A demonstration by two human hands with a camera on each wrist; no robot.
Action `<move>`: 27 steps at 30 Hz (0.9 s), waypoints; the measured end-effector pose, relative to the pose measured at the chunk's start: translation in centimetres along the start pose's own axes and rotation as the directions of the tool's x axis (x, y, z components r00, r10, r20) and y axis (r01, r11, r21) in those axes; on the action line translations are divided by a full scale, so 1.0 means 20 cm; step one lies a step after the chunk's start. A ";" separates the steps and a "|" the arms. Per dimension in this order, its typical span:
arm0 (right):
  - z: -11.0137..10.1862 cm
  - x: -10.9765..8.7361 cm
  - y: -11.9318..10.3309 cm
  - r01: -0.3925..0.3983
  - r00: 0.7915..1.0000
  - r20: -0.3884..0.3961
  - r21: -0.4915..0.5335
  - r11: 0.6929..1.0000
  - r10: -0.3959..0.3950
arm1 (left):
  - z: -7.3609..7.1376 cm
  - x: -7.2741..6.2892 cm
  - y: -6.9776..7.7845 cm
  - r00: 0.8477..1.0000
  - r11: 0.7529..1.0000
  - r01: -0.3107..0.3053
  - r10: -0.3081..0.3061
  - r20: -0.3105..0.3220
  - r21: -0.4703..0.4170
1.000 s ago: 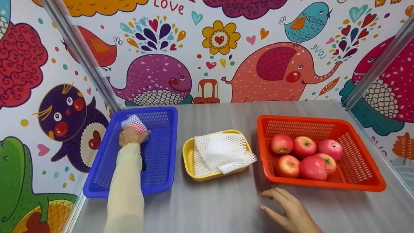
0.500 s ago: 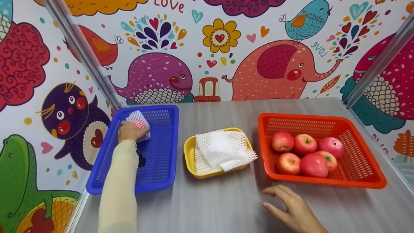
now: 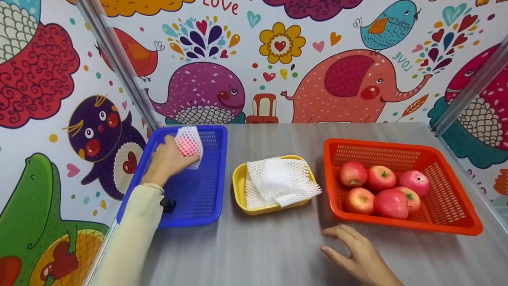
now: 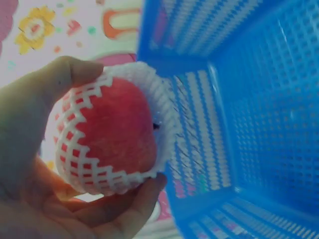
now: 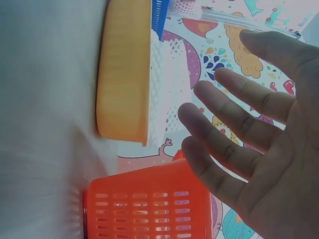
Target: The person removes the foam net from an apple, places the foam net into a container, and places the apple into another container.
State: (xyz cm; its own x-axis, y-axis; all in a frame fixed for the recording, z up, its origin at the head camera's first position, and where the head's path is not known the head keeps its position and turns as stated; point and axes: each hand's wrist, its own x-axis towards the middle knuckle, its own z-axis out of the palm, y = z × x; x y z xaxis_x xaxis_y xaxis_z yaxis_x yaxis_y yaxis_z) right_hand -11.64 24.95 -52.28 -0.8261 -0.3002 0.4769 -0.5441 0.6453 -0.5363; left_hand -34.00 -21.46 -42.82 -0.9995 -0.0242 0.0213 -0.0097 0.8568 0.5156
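My left hand (image 3: pixel 166 159) grips a red apple (image 4: pixel 117 132) wrapped in a white foam net (image 4: pixel 82 162), held over the blue basket (image 3: pixel 198 190). In the left wrist view the thumb and fingers curl round the net from both sides, and the dark stem end faces the basket. My right hand (image 3: pixel 359 254) hovers near the front of the red basket (image 3: pixel 440 198), holding nothing. Its fingers (image 5: pixel 234 119) are spread and loosely bent in the right wrist view. Several bare apples (image 3: pixel 391 203) sit in the red basket.
Between the two baskets stands a small yellow tray (image 3: pixel 240 186) with white foam nets (image 3: pixel 281 180) heaped in it, overhanging its right rim. All stand on a grey table (image 3: pixel 254 246). A patterned wall (image 3: pixel 278 91) with metal corner posts (image 3: pixel 119 59) closes off the back and sides.
My left hand has lifted the netted apple up from inside the blue basket and shifted it slightly right. The right hand has stayed nearly still. The head view has turned slightly left.
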 end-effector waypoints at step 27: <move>0.02 0.00 0.01 0.071 0.997 0.028 0.023 0.997 -0.072 | 0.17 -0.62 0.36 0.822 0.807 -0.569 0.567 0.060 0.160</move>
State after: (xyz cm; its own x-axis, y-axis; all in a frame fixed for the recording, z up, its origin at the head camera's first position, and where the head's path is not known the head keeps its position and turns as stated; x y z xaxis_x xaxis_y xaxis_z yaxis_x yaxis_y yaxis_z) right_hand -11.85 24.77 -52.58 -0.7886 -0.3653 0.4947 -0.6048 0.6060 -0.5166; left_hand -21.84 -13.17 -42.35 -0.8285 0.4968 0.2586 0.5555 0.7877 0.2665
